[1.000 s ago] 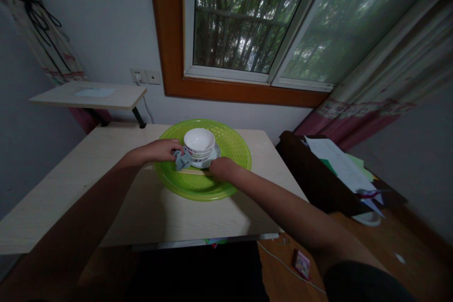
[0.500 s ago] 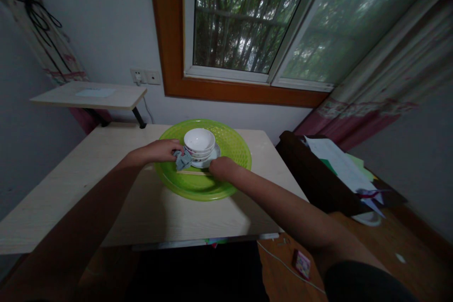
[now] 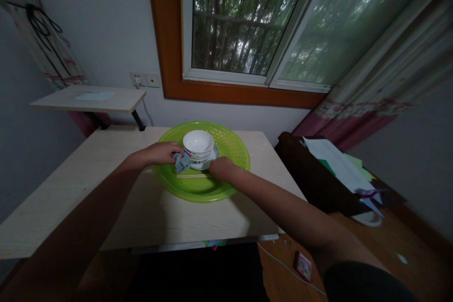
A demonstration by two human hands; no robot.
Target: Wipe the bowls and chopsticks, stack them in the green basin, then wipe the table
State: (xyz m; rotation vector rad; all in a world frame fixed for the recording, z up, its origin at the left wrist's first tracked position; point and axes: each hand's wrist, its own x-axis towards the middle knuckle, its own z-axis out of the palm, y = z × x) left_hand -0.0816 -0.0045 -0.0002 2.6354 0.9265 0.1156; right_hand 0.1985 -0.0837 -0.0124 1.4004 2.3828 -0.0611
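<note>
A round green plastic basket [image 3: 235,148] rests on the desk. In it a stack of white bowls [image 3: 198,142] stands on a white plate [image 3: 212,156]. My left hand [image 3: 165,152] pinches a crumpled grey-blue cloth [image 3: 182,162] at the left side of the bowls. Closed and with its fingers turned down, my right hand [image 3: 222,169] is at the front right of the plate. A pair of pale chopsticks [image 3: 193,176] reaches from it to the left, in front of the plate; their right ends are hidden by the hand.
The pale wooden desk [image 3: 130,219] carries a small raised shelf [image 3: 106,99] with a paper at the back left. A window [image 3: 247,23] is behind. To the right stands a dark brown piece of furniture [image 3: 307,174] with papers [image 3: 336,165] on it. A cable [image 3: 283,264] lies on the floor.
The left ends of the chopsticks have dipped slightly towards me. Both hands keep nearly the same place, and the whole view has shifted a little.
</note>
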